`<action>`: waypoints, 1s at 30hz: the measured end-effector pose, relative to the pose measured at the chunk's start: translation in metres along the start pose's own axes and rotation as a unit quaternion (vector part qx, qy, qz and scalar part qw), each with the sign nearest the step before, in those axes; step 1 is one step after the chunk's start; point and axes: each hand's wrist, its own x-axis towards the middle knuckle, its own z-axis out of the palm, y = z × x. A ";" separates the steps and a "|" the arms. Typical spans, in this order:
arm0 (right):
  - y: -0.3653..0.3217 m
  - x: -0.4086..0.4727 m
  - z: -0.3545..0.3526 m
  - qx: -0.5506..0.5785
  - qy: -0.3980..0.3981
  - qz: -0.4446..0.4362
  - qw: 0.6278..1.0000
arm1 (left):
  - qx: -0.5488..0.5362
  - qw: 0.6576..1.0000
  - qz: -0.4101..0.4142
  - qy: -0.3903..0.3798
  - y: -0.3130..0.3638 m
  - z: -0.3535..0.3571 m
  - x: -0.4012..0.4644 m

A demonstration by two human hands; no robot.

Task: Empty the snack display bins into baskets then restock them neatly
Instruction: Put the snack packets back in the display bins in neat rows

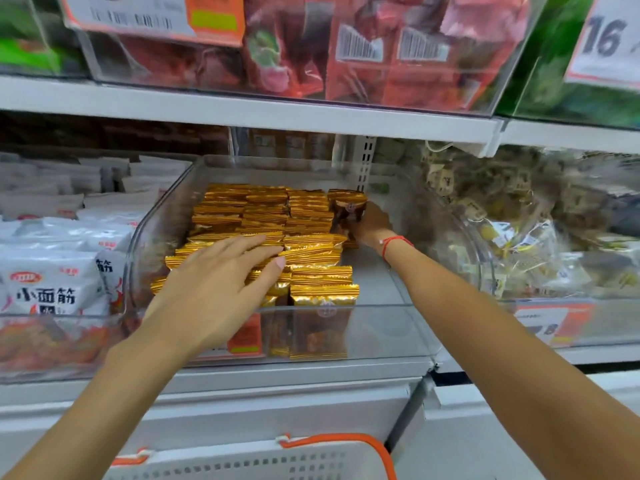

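Evidently we are restocking: our left hand (221,282) lies flat, fingers straight, on rows of gold foil snack packets (277,233) inside the clear plastic display bin (381,327). Our right hand (369,225) grips a brown packet (349,211) at the back row (next, seat it upright). A white slotted basket (263,460) sits below the grey metal shelving (277,109).

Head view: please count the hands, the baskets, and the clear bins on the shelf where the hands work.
Hands: 2, left hand, right hand gripping a brown packet
Baskets: 1, basket
Clear bins: 3, white-packet bin, gold-packet bin, pale-packet bin
Total: 6
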 end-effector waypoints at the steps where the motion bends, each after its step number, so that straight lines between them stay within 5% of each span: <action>1: -0.001 -0.001 -0.001 0.005 -0.007 -0.015 1.000 | 0.003 1.000 0.001 0.002 0.000 0.000 0.000; 10: 0.000 0.003 -0.004 0.064 0.021 0.067 0.996 | 0.005 1.000 -0.002 0.007 0.000 0.000 0.001; 30: 0.002 -0.002 -0.012 -0.018 -0.003 0.004 1.000 | -0.004 1.000 -0.014 0.012 0.002 0.001 0.000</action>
